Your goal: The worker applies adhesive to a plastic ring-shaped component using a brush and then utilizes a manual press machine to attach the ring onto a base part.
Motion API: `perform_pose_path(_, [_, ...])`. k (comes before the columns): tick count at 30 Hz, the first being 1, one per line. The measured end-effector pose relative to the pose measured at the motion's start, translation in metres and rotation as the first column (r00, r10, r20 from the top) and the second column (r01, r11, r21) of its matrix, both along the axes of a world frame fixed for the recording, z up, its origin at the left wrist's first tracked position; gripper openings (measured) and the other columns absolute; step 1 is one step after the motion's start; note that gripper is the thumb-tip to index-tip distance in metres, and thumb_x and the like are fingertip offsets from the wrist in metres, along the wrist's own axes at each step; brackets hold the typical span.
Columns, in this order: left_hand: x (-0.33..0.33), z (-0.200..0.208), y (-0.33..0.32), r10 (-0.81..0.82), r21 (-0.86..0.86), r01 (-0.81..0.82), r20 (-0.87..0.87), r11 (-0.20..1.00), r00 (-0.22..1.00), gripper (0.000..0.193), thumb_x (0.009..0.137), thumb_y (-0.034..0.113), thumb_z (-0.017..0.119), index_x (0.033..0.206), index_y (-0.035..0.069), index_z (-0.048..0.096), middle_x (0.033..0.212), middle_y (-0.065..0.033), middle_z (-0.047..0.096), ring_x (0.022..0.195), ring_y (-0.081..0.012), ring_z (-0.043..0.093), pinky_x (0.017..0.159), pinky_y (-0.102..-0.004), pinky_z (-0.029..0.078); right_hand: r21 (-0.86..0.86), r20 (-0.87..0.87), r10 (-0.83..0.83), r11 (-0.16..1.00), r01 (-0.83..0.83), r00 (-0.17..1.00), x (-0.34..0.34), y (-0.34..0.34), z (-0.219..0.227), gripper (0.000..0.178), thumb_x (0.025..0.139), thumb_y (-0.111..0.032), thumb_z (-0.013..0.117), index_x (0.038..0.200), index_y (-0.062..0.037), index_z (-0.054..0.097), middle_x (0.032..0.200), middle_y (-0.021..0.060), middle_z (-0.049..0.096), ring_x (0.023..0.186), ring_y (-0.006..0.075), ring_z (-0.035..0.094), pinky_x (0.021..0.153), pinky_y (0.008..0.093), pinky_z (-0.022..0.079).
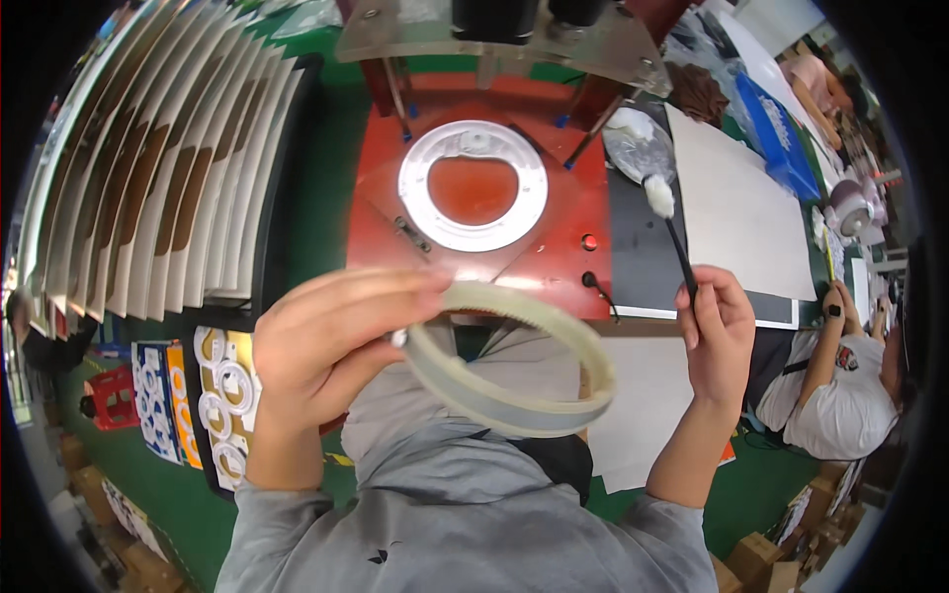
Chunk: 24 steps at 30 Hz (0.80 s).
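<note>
Head view. My left hand (321, 346) held a pale ring-shaped housing (509, 361) in front of my chest, its grip pinched on the ring's left edge, thumb below and fingers curled over the rim. My right hand (717, 326), well to the right of that grip, was pressed together around the black handle of a brush (672, 232), whose white tip pointed up and away from me. Beyond both grips, a red fixture (554, 252) on the surface carried a white ring plate (473, 185). Left of my left grip stood a rack of white and brown sheets (148, 168); below it lay a tray of ring parts (225, 395). Right of my right grip sat another person (840, 385).
</note>
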<state>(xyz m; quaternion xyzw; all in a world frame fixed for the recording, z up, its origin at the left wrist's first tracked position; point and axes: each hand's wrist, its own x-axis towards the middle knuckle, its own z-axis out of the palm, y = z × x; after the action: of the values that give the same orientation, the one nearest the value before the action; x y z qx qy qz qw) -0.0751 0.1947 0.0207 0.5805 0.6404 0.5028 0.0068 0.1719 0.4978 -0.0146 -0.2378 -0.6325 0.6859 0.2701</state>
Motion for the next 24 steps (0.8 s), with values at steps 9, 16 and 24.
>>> perform_pose_path(9, [0.0, 0.002, 0.003, -0.091, 0.135, 0.085, 0.041, 0.987, 0.995, 0.031, 0.086, 0.004, 0.078, 0.115, -0.009, 0.075, 0.126, -0.0258, 0.065, 0.11, -0.0345, 0.072, 0.091, -0.0389, 0.065, 0.254, 0.003, 0.254, 0.935, -0.247, 0.967, -0.011, -0.041, 0.029, 0.021, 0.099, -0.001, 0.068, 0.119, 0.0054, 0.074, 0.102, 0.0122, 0.071, 0.075, 0.009, 0.061, 0.057, 0.019, 0.045])
perform_pose_path(16, [-0.002, -0.01, -0.006, -0.11, 0.2, 0.096, 0.059, 0.975, 0.992, 0.029, 0.092, 0.006, 0.075, 0.115, -0.011, 0.074, 0.129, -0.0285, 0.057, 0.11, -0.0358, 0.072, 0.095, -0.0412, 0.066, 0.512, 0.167, 0.313, 0.783, -0.354, 0.935, -0.038, -0.055, 0.054, 0.026, 0.088, 0.01, 0.07, 0.112, 0.0041, 0.078, 0.099, 0.0118, 0.071, 0.078, 0.0134, 0.063, 0.06, 0.0248, 0.045])
perform_pose_path(24, [0.002, -0.016, -0.028, 0.022, 0.244, -0.044, 0.091, 0.969, 0.996, 0.028, 0.087, 0.003, 0.078, 0.112, -0.008, 0.075, 0.12, -0.0256, 0.068, 0.102, -0.0333, 0.074, 0.085, -0.0374, 0.064, 0.852, 0.248, 0.187, 0.425, -0.306, 0.951, -0.05, -0.075, 0.079, 0.037, 0.072, 0.008, 0.07, 0.107, 0.0002, 0.079, 0.091, 0.0129, 0.068, 0.08, 0.0241, 0.067, 0.066, 0.0311, 0.052])
